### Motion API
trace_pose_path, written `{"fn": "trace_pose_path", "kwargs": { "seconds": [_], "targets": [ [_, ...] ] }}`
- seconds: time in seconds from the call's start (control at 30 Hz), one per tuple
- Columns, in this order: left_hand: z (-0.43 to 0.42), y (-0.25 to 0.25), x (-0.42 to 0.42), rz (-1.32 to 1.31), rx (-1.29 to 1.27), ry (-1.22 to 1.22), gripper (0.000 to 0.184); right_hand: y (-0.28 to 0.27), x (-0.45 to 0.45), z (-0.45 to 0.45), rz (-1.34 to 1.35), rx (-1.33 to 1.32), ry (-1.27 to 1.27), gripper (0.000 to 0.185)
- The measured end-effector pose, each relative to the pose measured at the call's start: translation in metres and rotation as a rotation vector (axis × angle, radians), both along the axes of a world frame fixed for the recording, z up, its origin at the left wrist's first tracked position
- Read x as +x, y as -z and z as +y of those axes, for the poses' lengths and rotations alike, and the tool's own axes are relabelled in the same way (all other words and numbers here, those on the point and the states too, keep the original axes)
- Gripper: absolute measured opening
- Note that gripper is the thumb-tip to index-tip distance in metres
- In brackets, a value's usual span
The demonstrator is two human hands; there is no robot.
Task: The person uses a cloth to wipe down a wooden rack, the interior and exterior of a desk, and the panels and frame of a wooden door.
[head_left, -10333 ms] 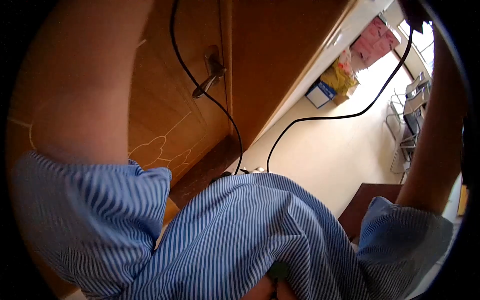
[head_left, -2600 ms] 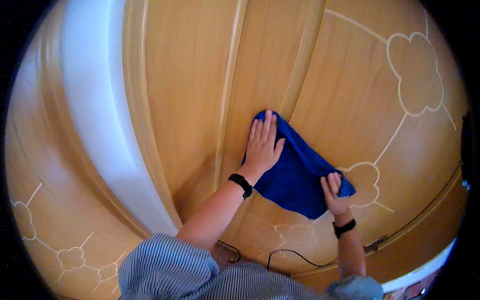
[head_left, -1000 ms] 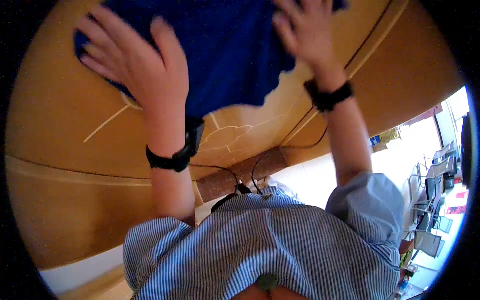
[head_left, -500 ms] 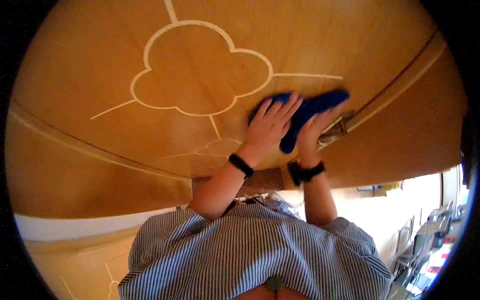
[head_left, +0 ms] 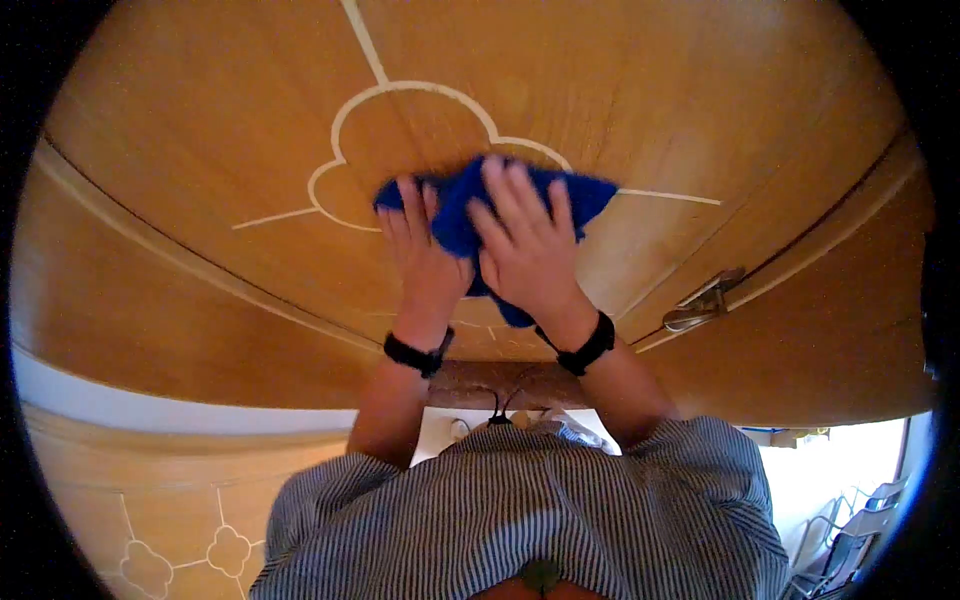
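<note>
A blue cloth (head_left: 456,222) lies bunched against a wooden door (head_left: 660,120), over the lower part of a pale cloverleaf outline. My left hand (head_left: 428,265) presses flat on the cloth's left part, fingers stretched upward. On its right part rests my right hand (head_left: 530,250), fingers spread and slightly blurred. Both palms face the door, and one corner of the cloth hangs down between the wrists. Each wrist wears a black band.
A metal door handle (head_left: 705,300) sticks out near the door's right edge. Another wooden panel (head_left: 180,510) with cloverleaf outlines is at the lower left. Folding chairs (head_left: 855,530) stand at the lower right. A striped shirt (head_left: 520,500) covers my torso.
Both hands and the cloth have moved left, away from the handle, onto the cloverleaf outline. The cloth has spread out more. The whole view has shifted a little.
</note>
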State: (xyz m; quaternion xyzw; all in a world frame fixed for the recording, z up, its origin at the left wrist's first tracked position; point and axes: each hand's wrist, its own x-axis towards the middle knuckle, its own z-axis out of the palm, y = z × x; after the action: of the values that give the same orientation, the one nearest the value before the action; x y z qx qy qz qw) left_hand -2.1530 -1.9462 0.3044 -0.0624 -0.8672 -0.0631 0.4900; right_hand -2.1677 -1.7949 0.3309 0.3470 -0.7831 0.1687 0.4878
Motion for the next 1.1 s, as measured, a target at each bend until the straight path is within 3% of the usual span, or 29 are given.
{"fn": "trace_pose_path", "kwargs": {
  "seconds": [0.07,0.13,0.23,0.37,0.47,0.53,0.57,0.6,0.67,0.73,0.77,0.8,0.87,0.9,0.93,1.0,1.1],
  "targets": [
    [-0.013,0.059,0.014,-0.020,0.005,0.023,0.060,0.044,0.001,0.007,-0.040,0.049,-0.007,0.034],
    [-0.024,0.096,0.035,-0.269,0.018,-0.021,0.061,0.081,0.000,0.019,-0.132,-0.015,0.017,0.031],
    [-0.025,0.080,0.043,-0.188,0.063,0.001,0.062,0.051,0.007,0.022,-0.174,-0.333,0.169,0.029],
    [-0.034,0.044,0.041,-0.166,0.085,0.025,0.061,-0.011,0.004,-0.013,-0.204,-0.329,0.006,0.034],
    [-0.043,0.060,0.045,-0.229,0.042,0.029,0.061,0.009,0.009,-0.042,-0.001,-0.048,-0.004,0.031],
    [-0.047,0.057,0.057,-0.395,0.086,-0.018,0.060,0.032,0.016,-0.039,-0.104,0.067,0.011,0.031],
    [-0.048,0.046,0.066,-0.494,0.121,-0.092,0.059,0.049,0.017,-0.034,-0.058,-0.004,-0.033,0.033],
    [-0.054,0.041,0.073,-0.364,0.169,-0.146,0.057,0.075,0.010,-0.030,-0.184,-0.039,-0.067,0.033],
    [-0.089,0.031,0.094,-0.123,0.153,-0.255,0.057,0.098,0.010,-0.030,-0.136,-0.090,0.015,0.028],
    [-0.121,0.024,0.118,0.033,0.050,-0.353,0.064,0.083,0.015,-0.057,-0.029,-0.116,0.037,0.027],
    [-0.133,0.004,0.137,0.108,0.034,-0.370,0.045,0.078,0.011,-0.078,0.006,-0.158,-0.090,0.029],
    [-0.149,-0.018,0.157,0.168,-0.064,-0.408,0.045,0.074,0.009,-0.101,0.039,-0.199,-0.204,0.031],
    [-0.182,-0.062,0.201,0.248,-0.103,-0.512,0.057,0.047,0.025,-0.144,-0.034,-0.229,-0.357,0.036],
    [-0.198,-0.085,0.221,0.277,-0.047,-0.590,0.072,0.019,0.037,-0.172,-0.134,-0.221,-0.407,0.040],
    [-0.214,-0.116,0.240,0.276,0.016,-0.550,0.077,-0.024,0.047,-0.201,0.066,-0.105,-0.423,0.046],
    [-0.248,-0.168,0.262,0.318,0.049,-0.567,0.074,-0.094,0.072,-0.256,0.036,-0.153,-0.459,0.067],
    [-0.312,-0.223,0.274,0.396,-0.126,-0.666,0.069,-0.177,0.080,-0.325,0.138,-0.166,-0.463,0.074]
  ]
}}
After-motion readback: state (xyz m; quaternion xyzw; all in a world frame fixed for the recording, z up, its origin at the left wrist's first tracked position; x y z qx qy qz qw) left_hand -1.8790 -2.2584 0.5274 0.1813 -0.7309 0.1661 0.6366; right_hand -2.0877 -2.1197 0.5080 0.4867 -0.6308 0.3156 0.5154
